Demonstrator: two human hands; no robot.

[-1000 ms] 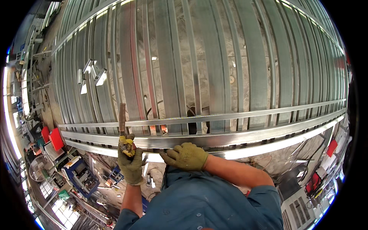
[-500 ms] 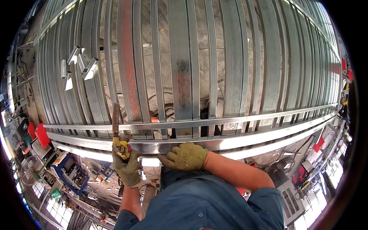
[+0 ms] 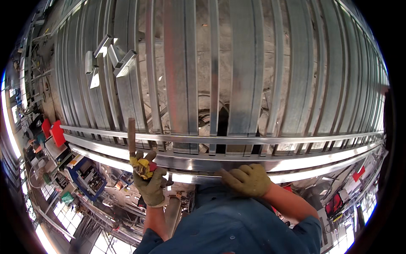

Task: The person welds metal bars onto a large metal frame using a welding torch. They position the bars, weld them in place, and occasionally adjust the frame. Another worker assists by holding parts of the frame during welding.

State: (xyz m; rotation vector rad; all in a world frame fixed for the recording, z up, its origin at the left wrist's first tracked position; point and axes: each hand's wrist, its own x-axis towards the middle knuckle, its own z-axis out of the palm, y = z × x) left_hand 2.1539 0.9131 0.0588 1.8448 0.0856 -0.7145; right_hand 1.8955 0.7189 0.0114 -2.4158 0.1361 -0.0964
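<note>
My left hand [image 3: 150,184], in an olive work glove, is closed round the yellow-and-red wrapped end [image 3: 144,167] of a tool. A brown, rusty flat bar [image 3: 132,137] sticks up from that end, its tip over the frame's front rails. My right hand [image 3: 250,180], gloved too, has its fingers curled over the near edge of a shiny square steel tube [image 3: 203,164]. Whatever may be inside that grip is hidden. Beyond both hands, long grey steel tubes [image 3: 179,84] lie side by side, running away from me.
Several short cut tube pieces [image 3: 114,57] lie on the long tubes at the left. A thinner cross rail [image 3: 237,140] spans them in front. Left of me are a red box [image 3: 57,132] and a blue-edged tray of small parts [image 3: 91,180]. Cables show through gaps [image 3: 205,116].
The view has shifted, so the tubes and cut pieces appear farther right. My right hand has slid right along the front tube. My left hand still grips the yellow-wrapped tool.
</note>
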